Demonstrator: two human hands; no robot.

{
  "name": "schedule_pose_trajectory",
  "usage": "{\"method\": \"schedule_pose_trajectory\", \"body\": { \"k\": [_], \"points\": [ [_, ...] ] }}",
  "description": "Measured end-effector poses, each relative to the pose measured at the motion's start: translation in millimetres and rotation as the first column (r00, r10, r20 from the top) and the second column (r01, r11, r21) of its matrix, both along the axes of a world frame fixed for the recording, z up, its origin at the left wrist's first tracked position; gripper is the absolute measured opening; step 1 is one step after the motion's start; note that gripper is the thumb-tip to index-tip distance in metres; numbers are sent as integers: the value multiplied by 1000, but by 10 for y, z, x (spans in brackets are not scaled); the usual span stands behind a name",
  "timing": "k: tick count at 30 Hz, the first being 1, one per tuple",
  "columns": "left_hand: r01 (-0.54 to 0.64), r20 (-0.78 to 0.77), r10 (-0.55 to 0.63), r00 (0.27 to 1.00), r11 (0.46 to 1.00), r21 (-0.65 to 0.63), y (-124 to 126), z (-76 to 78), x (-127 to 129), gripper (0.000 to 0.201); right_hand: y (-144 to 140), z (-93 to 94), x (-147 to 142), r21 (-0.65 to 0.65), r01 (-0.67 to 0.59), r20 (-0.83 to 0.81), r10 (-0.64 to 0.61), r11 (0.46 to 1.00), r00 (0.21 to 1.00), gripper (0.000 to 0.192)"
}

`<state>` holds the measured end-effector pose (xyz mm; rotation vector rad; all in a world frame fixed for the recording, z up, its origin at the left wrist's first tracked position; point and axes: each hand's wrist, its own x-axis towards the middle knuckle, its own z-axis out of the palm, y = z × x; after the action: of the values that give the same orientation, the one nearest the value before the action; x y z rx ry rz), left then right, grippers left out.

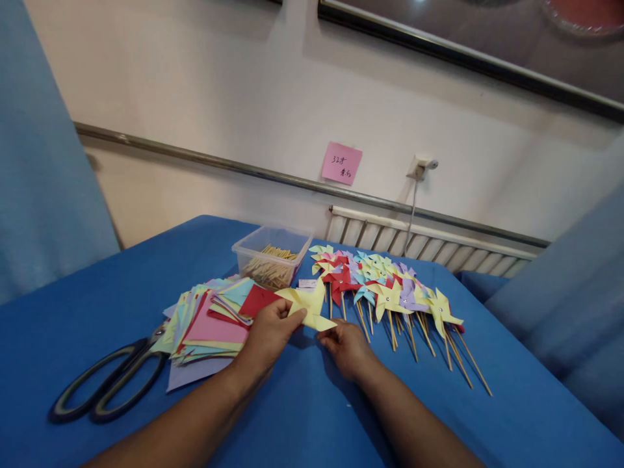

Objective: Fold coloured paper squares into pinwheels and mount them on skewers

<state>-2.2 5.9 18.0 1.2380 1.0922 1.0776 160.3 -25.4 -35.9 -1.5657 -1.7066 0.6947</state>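
Between thumb and fingers, my left hand [275, 328] pinches a yellow paper pinwheel [309, 305] with its blades folded, held above the table. My right hand [345, 344] is closed just below the pinwheel's lower right blade; what its fingertips hold is hidden. Close to my left wrist lies a stack of coloured paper squares [219, 325] in pink, red, yellow, blue and purple. To the right, finished pinwheels [389, 298] on thin wooden sticks lie in a heap, several with a pin at the centre.
Black-handled scissors [117, 377] lie at the left, their blades beneath the paper stack. Behind my hands stands a clear plastic box [253, 250] of short wooden sticks [277, 260]. A blue cloth covers the table [195, 240]. A radiator [370, 231] lines the wall beyond.
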Motion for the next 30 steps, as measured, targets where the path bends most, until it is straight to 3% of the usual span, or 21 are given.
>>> {"method": "schedule_pose_trajectory", "body": {
  "k": [7,15,30],
  "points": [
    [-3,-3,3,1000,1000,-7,-23,35,4,24,-95,153,-29,20,-34,228,28,999,973,18],
    [32,21,-31,999,999,-22,21,-39,-7,25,-142,290,-73,-10,-29,455,30,1000,890,21],
    [19,17,-19,1000,1000,-15,12,-31,0,27,-119,267,-6,-37,-75,539,84,996,838,18]
  ]
}}
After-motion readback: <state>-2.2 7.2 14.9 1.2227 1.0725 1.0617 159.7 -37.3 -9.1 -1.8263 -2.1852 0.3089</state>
